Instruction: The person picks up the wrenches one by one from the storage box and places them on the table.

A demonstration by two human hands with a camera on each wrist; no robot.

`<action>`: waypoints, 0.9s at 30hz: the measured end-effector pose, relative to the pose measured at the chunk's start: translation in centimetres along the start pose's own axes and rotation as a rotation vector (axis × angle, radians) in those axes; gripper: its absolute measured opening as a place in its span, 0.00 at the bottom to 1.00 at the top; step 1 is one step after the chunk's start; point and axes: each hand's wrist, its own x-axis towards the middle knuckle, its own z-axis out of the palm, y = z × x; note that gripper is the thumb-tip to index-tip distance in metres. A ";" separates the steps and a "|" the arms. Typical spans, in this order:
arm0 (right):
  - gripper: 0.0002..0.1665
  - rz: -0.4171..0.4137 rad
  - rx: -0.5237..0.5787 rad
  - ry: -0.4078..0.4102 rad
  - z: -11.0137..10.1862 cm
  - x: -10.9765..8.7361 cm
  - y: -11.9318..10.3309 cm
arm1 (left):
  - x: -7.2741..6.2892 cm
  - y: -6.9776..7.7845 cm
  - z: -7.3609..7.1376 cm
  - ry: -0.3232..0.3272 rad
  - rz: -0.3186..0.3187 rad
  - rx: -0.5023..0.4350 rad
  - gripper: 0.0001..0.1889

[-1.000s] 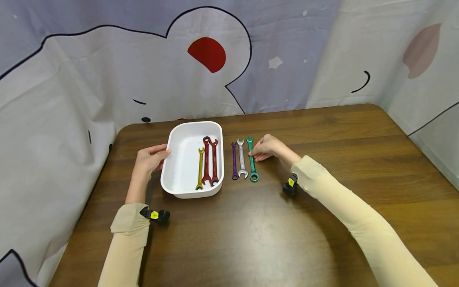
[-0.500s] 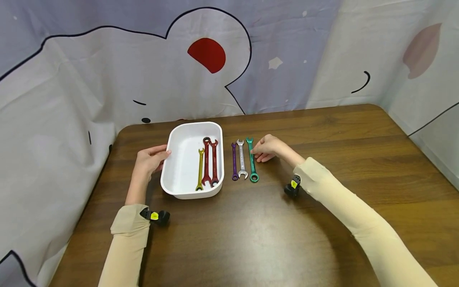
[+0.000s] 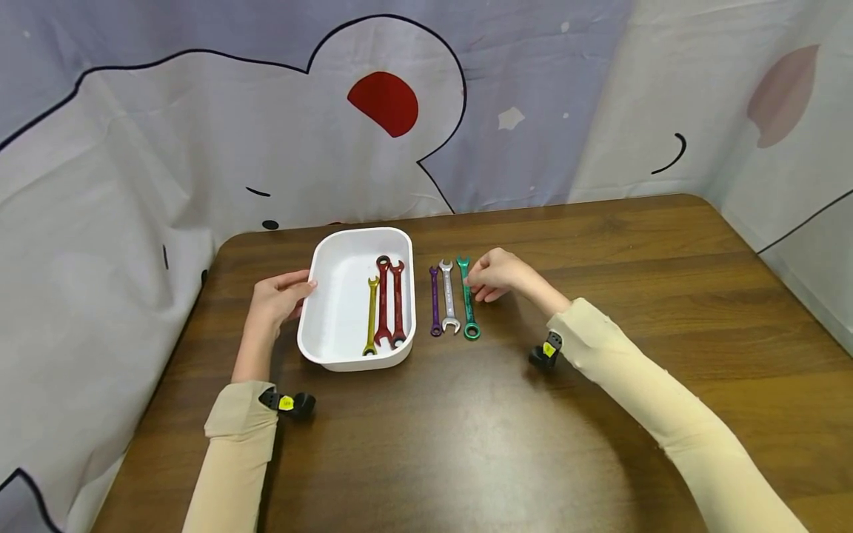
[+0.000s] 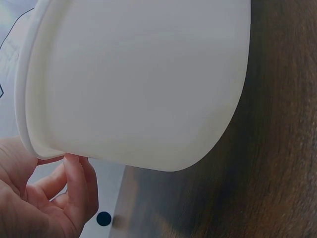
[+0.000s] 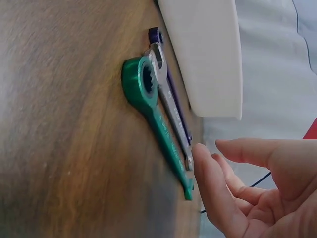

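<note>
My left hand (image 3: pixel 276 300) holds the left rim of a white plastic bin (image 3: pixel 333 326), thumb on the rim and fingers beneath it, as the left wrist view (image 4: pixel 64 193) also shows. Inside the bin lie a yellow wrench (image 3: pixel 372 314) and two red wrenches (image 3: pixel 383 303). Right of the bin, a purple wrench (image 3: pixel 435 300), a silver wrench (image 3: pixel 449 296) and a green wrench (image 3: pixel 469 307) lie side by side on the table. Beside the green wrench is my right hand (image 3: pixel 496 275); in the right wrist view its thumb and finger (image 5: pixel 213 188) are apart, gripping nothing.
The brown wooden table (image 3: pixel 466 444) reaches its back edge just behind the bin. A printed curtain (image 3: pixel 533 89) hangs behind and at both sides. A small black camera (image 3: pixel 545 354) is strapped to each wrist.
My right hand has shifted slightly to the right beside the green wrench. The wrenches, the bin and my left hand stay in place.
</note>
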 end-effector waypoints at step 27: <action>0.16 -0.107 0.005 0.065 -0.1 -1.5 -3.1 | 0.0 0.1 0.1 0.007 -0.013 0.001 0.26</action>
